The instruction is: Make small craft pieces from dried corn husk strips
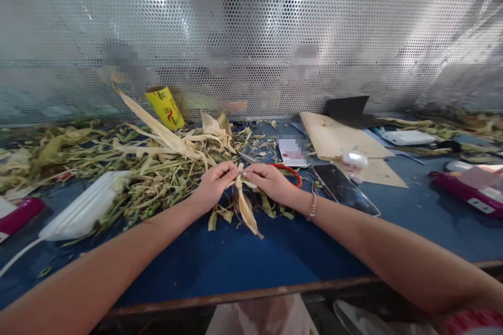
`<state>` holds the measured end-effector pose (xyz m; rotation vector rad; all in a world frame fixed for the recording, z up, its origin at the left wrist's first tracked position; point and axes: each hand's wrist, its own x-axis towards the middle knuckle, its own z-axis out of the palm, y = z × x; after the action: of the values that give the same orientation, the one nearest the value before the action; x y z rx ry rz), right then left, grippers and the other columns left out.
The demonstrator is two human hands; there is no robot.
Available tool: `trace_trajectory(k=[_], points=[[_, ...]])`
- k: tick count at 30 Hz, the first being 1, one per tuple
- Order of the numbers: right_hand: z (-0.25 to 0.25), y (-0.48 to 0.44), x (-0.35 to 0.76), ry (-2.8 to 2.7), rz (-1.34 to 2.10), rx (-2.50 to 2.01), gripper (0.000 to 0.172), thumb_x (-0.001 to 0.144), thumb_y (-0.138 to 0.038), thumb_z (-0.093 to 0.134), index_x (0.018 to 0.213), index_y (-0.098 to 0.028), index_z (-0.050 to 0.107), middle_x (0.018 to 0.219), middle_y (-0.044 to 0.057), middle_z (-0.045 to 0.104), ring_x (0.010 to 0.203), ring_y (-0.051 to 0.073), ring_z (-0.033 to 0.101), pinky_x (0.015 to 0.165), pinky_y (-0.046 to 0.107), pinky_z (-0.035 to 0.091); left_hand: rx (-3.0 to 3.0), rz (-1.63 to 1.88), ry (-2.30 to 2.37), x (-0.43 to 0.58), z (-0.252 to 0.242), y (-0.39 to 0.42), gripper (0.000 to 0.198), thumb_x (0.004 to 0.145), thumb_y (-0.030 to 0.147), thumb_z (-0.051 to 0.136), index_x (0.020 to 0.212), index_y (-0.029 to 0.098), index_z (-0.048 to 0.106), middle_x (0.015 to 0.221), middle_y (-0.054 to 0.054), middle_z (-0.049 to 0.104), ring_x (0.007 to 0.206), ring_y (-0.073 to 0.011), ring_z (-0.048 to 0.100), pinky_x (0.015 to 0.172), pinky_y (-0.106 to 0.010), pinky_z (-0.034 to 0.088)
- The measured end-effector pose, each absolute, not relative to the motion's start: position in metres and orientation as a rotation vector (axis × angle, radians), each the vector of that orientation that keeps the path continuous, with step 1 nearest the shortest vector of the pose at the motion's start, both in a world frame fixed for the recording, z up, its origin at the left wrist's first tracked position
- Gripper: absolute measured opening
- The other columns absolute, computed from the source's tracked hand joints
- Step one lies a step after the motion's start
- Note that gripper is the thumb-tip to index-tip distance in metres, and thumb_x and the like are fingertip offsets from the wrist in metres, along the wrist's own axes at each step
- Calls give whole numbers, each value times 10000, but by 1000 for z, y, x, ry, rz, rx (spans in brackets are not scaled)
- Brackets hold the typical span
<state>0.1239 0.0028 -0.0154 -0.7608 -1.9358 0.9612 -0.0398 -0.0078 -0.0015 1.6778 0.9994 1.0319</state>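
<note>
Watching from afar, I see the left hand (216, 184) and right hand (271, 182) pinching the upper end of a pale dried strip (247, 210) between their fingertips, its tail pointing towards the front edge of the blue table (236, 267). I cannot tell whether that tail touches the surface. The right hand hides part of some red-handled scissors (295, 174). Pixelated patches cover bits of a card (291, 154) and the perforated metal panel (255, 15) behind. Magenta objects (467, 192) are cut off at both sides; withered stalks (157, 188) litter the left.
</note>
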Motion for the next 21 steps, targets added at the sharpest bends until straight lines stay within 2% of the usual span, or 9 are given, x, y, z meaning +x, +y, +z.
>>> trace_trajectory(k=[4, 8, 11, 21], points=[[-13, -2, 124, -1871, 1066, -706, 190, 783, -319, 461, 669, -172, 498, 651, -17, 472, 599, 82, 435, 576, 213, 363, 1550, 1018, 858, -38, -2, -10, 300, 724, 404, 538, 598, 161, 416, 574, 37, 331, 540, -76, 308, 518, -221, 273], [-13, -4, 126, -1755, 1407, -665, 227, 768, -376, 488, 666, -177, 451, 557, -59, 351, 442, 46, 295, 414, 192, 231, 1387, 973, 769, -35, 6, -18, 313, 663, 396, 606, 587, 160, 415, 570, 36, 341, 541, -75, 332, 527, -223, 297], [-14, -3, 127, -1687, 1569, -598, 224, 753, -368, 522, 670, -174, 447, 554, -67, 333, 422, 34, 261, 400, 188, 187, 1338, 933, 736, -35, 10, -21, 325, 661, 381, 618, 570, 158, 400, 558, 33, 339, 536, -75, 345, 527, -223, 309], [-4, -12, 126, -1545, 1719, -561, 253, 700, -379, 578, 648, -177, 434, 489, -89, 296, 405, 26, 165, 406, 189, 137, 1295, 954, 761, -31, 11, -24, 338, 634, 405, 635, 588, 160, 407, 563, 28, 374, 542, -71, 378, 523, -210, 358]])
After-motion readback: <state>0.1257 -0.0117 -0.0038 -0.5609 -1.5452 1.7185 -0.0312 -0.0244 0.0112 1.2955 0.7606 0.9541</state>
